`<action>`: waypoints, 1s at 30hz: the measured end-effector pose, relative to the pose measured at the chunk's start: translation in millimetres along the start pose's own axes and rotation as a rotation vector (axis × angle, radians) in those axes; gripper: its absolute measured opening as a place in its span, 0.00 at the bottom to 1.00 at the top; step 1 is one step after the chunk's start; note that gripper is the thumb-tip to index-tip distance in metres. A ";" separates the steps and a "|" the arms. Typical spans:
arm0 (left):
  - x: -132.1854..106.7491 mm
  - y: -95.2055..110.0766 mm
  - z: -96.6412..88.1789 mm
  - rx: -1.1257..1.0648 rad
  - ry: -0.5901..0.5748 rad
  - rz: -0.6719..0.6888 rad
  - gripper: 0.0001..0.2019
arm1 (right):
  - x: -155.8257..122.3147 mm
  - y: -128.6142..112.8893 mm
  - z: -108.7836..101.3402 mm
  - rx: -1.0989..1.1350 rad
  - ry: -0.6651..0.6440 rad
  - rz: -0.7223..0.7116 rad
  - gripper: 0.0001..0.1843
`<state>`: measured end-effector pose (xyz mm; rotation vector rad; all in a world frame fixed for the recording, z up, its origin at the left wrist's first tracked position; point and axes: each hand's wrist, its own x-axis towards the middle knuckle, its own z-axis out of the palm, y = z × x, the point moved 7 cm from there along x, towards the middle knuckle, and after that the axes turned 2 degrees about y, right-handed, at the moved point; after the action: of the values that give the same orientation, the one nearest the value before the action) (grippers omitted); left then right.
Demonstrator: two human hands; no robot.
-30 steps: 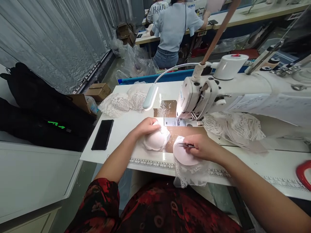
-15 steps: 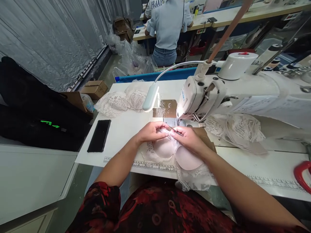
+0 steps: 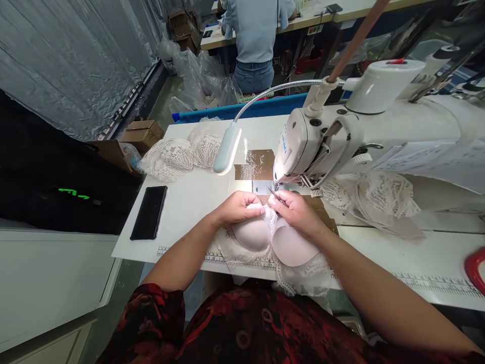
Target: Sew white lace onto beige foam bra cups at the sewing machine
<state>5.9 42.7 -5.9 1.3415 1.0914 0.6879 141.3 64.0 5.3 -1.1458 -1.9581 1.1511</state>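
Observation:
A pale pink and white lace bra (image 3: 252,236) lies at the table's front edge, its moulded cups facing up and its lower lace hanging over the edge. My left hand (image 3: 242,207) pinches the lace at the middle of the bra's far edge. Close beside it, my right hand (image 3: 293,210) grips a thin, pointed dark metal tool (image 3: 274,193); whether it is tweezers or snips I cannot tell. The tool's tip points up and left, apart from the left fingers. Just beyond both hands is the needle area of a white sewing machine (image 3: 299,144).
A lamp (image 3: 227,149) lights the work. More lace bras lie at the back left (image 3: 170,157) and beneath the machine arm (image 3: 390,194). A phone (image 3: 149,212) rests at left, a red-handled tool (image 3: 475,270) at far right. A person (image 3: 254,35) sits ahead at another table.
The pointed tool has moved away from the left fingers, its tip now nearer the machine. My right hand has lifted slightly off the lace. The left keeps its pinch.

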 end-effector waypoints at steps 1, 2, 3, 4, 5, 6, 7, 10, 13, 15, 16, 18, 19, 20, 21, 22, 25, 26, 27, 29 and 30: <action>-0.2 0.4 -0.2 -0.017 -0.006 -0.002 0.14 | 0.0 4.6 -0.2 0.040 -0.016 0.021 0.15; -0.5 0.7 0.0 -0.037 -0.017 -0.003 0.14 | -0.5 8.9 -0.2 0.088 -0.042 0.043 0.14; -1.0 0.8 0.5 -0.060 -0.035 -0.006 0.14 | -1.5 12.5 -0.7 0.133 -0.067 0.063 0.15; -1.6 0.6 1.1 -0.084 -0.054 -0.012 0.14 | -3.0 15.2 -2.1 0.170 -0.086 0.082 0.17; -2.4 0.2 1.5 -0.107 -0.072 -0.022 0.14 | -4.7 17.1 -4.6 0.195 -0.097 0.102 0.20; -3.4 -0.4 1.5 -0.124 -0.081 -0.034 0.15 | -6.6 18.6 -7.6 0.204 -0.104 0.129 0.21; -4.4 -1.1 0.8 -0.132 -0.081 -0.046 0.15 | -8.7 19.8 -10.9 0.201 -0.110 0.164 0.22; -7.3 -1.9 -3.2 -0.137 -0.048 -0.066 0.16 | -14.1 20.4 -17.1 0.199 -0.152 0.270 0.23; -8.6 -2.1 -5.9 -0.145 -0.019 -0.080 0.17 | -15.3 14.9 -12.5 0.234 -0.244 0.284 0.21; -8.3 -3.2 -5.1 -0.137 -0.026 -0.097 0.16 | -13.8 9.9 -6.3 0.259 -0.281 0.246 0.19; -7.8 -4.0 -4.0 -0.129 -0.034 -0.105 0.16 | -12.7 7.3 -3.5 0.266 -0.282 0.219 0.18; -6.3 -5.4 -1.8 -0.111 -0.048 -0.113 0.17 | -10.9 1.9 2.0 0.270 -0.278 0.161 0.16; -5.5 -5.7 -0.7 -0.104 -0.054 -0.111 0.17 | -10.2 -0.6 4.1 0.267 -0.272 0.136 0.16; -4.8 -5.8 0.3 -0.099 -0.059 -0.106 0.17 | -9.7 -2.8 5.6 0.257 -0.262 0.114 0.16; -4.3 -5.6 1.0 -0.098 -0.063 -0.099 0.17 | -9.3 -4.8 6.2 0.242 -0.250 0.094 0.15; -4.1 -5.3 1.8 -0.099 -0.070 -0.096 0.17 | -9.1 -6.4 6.4 0.222 -0.238 0.076 0.14; -4.9 -3.6 2.4 -0.096 -0.078 -0.099 0.17 | -8.6 -8.7 3.9 0.150 -0.196 0.027 0.11; -5.4 -3.0 1.9 -0.089 -0.074 -0.102 0.17 | -8.5 -8.4 2.6 0.127 -0.181 0.017 0.10; -5.9 -2.5 1.3 -0.081 -0.070 -0.105 0.16 | -8.3 -7.5 1.4 0.109 -0.167 0.011 0.10; -6.3 -2.2 0.6 -0.074 -0.064 -0.104 0.16 | -8.0 -4.3 0.2 0.102 -0.144 0.017 0.10; -6.2 -2.7 1.0 -0.076 -0.068 -0.104 0.16 | -7.8 -2.4 -0.1 0.123 -0.130 0.028 0.11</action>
<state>3.9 36.3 -7.3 1.2264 1.0626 0.5975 144.0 56.6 7.0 -1.0609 -1.9418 1.3711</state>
